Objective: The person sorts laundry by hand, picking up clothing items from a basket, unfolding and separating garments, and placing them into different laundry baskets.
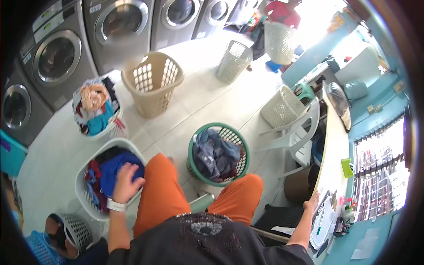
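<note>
My left hand (125,185) is open, fingers apart, over a white laundry basket (81,187) to the left of my knee. Under it lies bunched blue cloth (115,172), with red and dark clothes (93,185) beside it. Whether the fingers touch the cloth I cannot tell. On the right, my right hand (312,202) is stretched out against the edge of a long desk (327,170), beside a clipboard with papers (323,223). Between my knees and slightly ahead stands a green basket (191,161) of dark and grey-blue clothes (215,152).
Front-loading machines (57,56) line the left wall. Ahead stand a full basket (109,131), a beige basket (152,95) and a pale basket (234,62). A white plastic chair (300,139) is at the desk. Farther back, a person in red (282,13) is behind a white basket (280,43).
</note>
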Motion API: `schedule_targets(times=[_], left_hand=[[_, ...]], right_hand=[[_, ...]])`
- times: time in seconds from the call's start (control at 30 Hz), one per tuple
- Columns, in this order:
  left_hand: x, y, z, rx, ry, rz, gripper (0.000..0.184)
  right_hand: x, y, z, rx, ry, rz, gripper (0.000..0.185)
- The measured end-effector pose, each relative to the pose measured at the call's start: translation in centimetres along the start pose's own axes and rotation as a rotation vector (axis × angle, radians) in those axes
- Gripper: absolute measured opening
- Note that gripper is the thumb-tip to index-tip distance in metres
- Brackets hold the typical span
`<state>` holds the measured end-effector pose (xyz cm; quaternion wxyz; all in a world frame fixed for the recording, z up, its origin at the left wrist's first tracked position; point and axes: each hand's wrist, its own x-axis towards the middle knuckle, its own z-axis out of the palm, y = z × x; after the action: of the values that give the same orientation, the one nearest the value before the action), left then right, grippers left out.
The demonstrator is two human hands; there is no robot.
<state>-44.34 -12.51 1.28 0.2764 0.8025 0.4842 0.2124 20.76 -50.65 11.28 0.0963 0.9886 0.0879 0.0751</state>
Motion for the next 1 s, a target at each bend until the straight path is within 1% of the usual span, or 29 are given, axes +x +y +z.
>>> schedule_targets(times=[0.03, 0.07, 0.1, 0.13, 0.17, 0.2, 0.23, 0.27, 0.33, 0.37, 0.43, 0.47, 0.5, 0.57, 0.6, 0.63, 0.67, 0.7, 0.73, 0.87, 0.93, 0.97, 1.0], left_hand=[[0.8, 2.7, 2.0, 0.033, -0.033, 0.048, 0.054], [1.9, 4.4, 3.8, -0.032, -0.120, 0.162, 0.053], [2.2, 6.0, 6.4, 0.143, -0.137, 0.234, 0.053], [2.3, 10.1, 5.9, 0.312, -0.232, 0.213, 0.056], [3.2, 10.6, 7.6, 0.358, -0.294, 0.321, 0.060], [3.7, 10.9, 9.6, 0.373, -0.384, 0.377, 0.060], [4.1, 11.2, 11.5, 0.393, -0.477, 0.430, 0.060], [4.6, 11.8, 13.0, 0.406, -0.466, 0.455, 0.060], [5.0, 13.1, 15.6, 0.122, -0.747, 0.534, 0.063], [4.8, 13.3, 17.2, 0.141, -0.747, 0.548, 0.063], [4.1, 13.7, 19.8, 0.212, -0.615, 0.670, 0.066], [3.9, 14.1, 20.7, 0.252, -0.640, 0.604, 0.071], [3.7, 13.6, 21.9, 0.263, -0.633, 0.611, 0.071], [3.3, 11.9, 25.0, 0.298, -0.543, 0.567, 0.076], [3.2, 11.7, 25.0, 0.397, -0.679, 0.475, 0.079], [3.4, 11.4, 25.0, 0.402, -0.682, 0.474, 0.079], [3.5, 11.0, 25.0, 0.432, -0.803, 0.402, 0.079], [3.6, 10.5, 24.9, 0.462, -0.923, 0.328, 0.079], [3.7, 9.8, 25.3, 0.467, -0.908, 0.370, 0.076], [3.5, 8.7, 26.0, 0.422, -0.885, 0.323, 0.072], [3.3, 9.0, 25.6, 0.501, -0.942, 0.303, 0.064], [3.4, 9.0, 25.7, 0.500, -0.928, 0.293, 0.064], [3.4, 8.6, 26.2, 0.503, -0.959, 0.281, 0.062]], right_hand=[[0.1, 0.1, 0.0, -0.003, -0.043, 0.028, 0.087], [0.4, 0.2, -0.1, 0.010, -0.043, 0.028, 0.083], [0.7, 0.4, 0.0, 0.031, -0.033, 0.049, 0.083], [1.5, 0.6, 0.4, 0.021, -0.013, 0.025, 0.081], [2.4, 0.7, 0.8, 0.014, 0.011, 0.000, 0.079], [2.8, 0.6, 0.9, 0.018, 0.041, -0.016, 0.074], [3.4, 0.6, 1.1, 0.042, 0.053, 0.004, 0.074], [3.9, 0.7, 1.4, 0.033, 0.058, -0.007, 0.073], [4.1, 0.8, 1.5, 0.031, 0.053, -0.015, 0.071], [4.2, 0.8, 1.3, 0.049, 0.049, 0.000, 0.071], [4.5, 0.6, 1.5, 0.036, 0.079, -0.016, 0.068], [4.5, 0.6, 1.8, 0.051, 0.079, -0.009, 0.068], [4.5, 0.5, 2.0, 0.051, 0.120, -0.014, 0.066], [4.9, 0.4, 2.0, 0.055, 0.167, -0.014, 0.064], [4.9, 0.5, 2.0, 0.073, 0.152, -0.007, 0.066], [4.7, 0.5, 2.0, 0.090, 0.132, -0.002, 0.069], [4.6, 0.6, 2.3, 0.093, 0.126, -0.002, 0.069], [4.6, 0.7, 2.6, 0.099, 0.182, -0.022, 0.066], [4.6, 0.8, 2.8, 0.106, 0.240, -0.043, 0.063], [4.6, 0.7, 2.4, 0.127, 0.227, -0.035, 0.065], [4.5, 0.6, 1.6, 0.175, 0.105, 0.002, 0.072], [4.6, 0.6, 1.6, 0.184, 0.112, -0.012, 0.072], [4.6, 0.8, 1.7, 0.179, 0.086, -0.006, 0.074]])
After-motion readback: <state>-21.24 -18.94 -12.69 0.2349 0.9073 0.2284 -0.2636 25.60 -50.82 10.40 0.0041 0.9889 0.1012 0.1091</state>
